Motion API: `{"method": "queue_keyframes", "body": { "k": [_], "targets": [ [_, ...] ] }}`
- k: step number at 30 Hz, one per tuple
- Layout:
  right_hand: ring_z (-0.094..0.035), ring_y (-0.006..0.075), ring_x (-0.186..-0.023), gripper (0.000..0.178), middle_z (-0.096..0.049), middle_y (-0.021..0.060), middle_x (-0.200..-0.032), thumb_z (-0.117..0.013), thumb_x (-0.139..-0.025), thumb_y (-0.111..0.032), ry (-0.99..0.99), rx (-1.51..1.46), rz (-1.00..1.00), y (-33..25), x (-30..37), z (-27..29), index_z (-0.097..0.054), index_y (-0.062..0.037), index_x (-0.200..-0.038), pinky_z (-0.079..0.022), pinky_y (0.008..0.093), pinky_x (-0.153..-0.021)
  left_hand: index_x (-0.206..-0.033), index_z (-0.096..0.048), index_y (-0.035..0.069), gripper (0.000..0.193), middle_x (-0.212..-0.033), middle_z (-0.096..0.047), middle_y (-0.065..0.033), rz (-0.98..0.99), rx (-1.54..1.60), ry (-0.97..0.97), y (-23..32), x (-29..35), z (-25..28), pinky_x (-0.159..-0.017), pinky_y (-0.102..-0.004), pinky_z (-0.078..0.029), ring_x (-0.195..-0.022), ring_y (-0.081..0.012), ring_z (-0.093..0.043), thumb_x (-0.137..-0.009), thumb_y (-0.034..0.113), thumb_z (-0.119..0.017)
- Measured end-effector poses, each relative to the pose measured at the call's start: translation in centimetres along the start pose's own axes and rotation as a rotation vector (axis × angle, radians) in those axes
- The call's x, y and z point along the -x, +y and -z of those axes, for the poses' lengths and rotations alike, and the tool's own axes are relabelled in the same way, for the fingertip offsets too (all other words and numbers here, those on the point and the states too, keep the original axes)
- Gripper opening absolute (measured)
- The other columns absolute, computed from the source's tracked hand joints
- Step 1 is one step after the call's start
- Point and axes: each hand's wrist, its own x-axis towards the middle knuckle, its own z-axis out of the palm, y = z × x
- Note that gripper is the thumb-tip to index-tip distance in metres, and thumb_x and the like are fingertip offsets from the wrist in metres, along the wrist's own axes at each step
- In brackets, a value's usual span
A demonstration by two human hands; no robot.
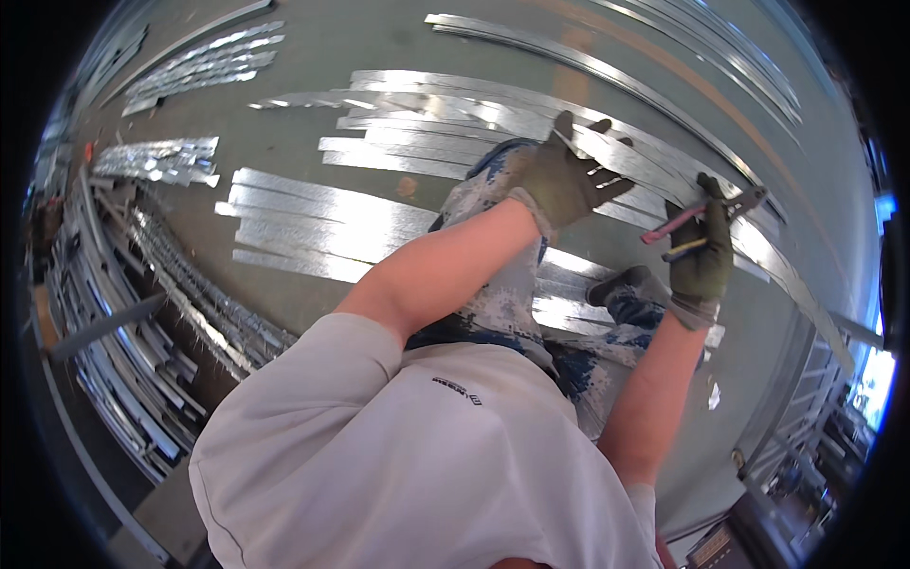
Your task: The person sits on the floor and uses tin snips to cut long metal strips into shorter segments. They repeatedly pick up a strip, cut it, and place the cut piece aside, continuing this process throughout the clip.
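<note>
My left hand (567, 185), in a grey-green glove, has a long shiny metal strip (640, 163) running between its thumb and its partly spread fingers. The strip continues past my right hand and bends down on the right. My right hand (703, 251), gloved alike, is closed around metal snips (744, 201) with one red and one yellow handle. The jaws of the snips are beside the strip; whether they touch it I cannot tell. Below both hands, several flat metal strips (322, 223) lie side by side on the floor.
My bent legs (493, 284) in camouflage trousers are among the strips. Long metal profiles (550, 47) lie on the far floor. Stacked metal lengths (114, 351) fill a rack at left, with more strips (161, 159) near it. A metal frame (806, 408) stands at right.
</note>
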Motion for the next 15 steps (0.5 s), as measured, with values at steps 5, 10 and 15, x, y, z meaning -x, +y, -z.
{"method": "queue_keyframes", "body": {
  "k": [5,10,15],
  "targets": [
    [-0.064,0.0171,-0.129,0.037,-0.068,0.0058,-0.147,-0.068,-0.113,-0.021,0.070,-0.154,-0.089,1.1,1.5,0.1,-0.069,-0.0035,-0.146,-0.053,0.0367,-0.111,-0.155,-0.059,0.015,0.063,-0.163,-0.059,-0.0173,-0.003,-0.092,0.054,0.2,0.3,0.4,-0.132,-0.0634,-0.034,-0.152,-0.0421,-0.053,-0.114,0.062,-0.048],
    [-0.060,0.0231,-0.141,0.038,-0.066,0.0034,-0.150,-0.070,-0.113,-0.024,0.102,-0.169,-0.135,3.2,1.9,1.9,-0.069,-0.0085,-0.147,-0.051,0.0499,-0.118,-0.148,-0.062,0.014,0.064,-0.163,-0.056,-0.0227,0.173,-0.005,-0.036,0.2,1.1,0.0,-0.133,-0.0704,-0.028,-0.153,-0.0517,-0.047,-0.113,0.066,-0.049],
    [-0.067,0.0292,-0.132,0.042,-0.065,0.0063,-0.149,-0.069,-0.113,-0.027,0.102,-0.165,-0.211,4.5,2.6,1.8,-0.064,-0.0079,-0.151,-0.060,0.0524,-0.110,-0.145,-0.061,0.005,0.050,-0.168,-0.045,-0.0355,0.165,0.149,0.041,0.4,0.5,0.8,-0.135,-0.0755,-0.017,-0.162,-0.0577,-0.031,-0.115,0.045,-0.051]
  ]
}}
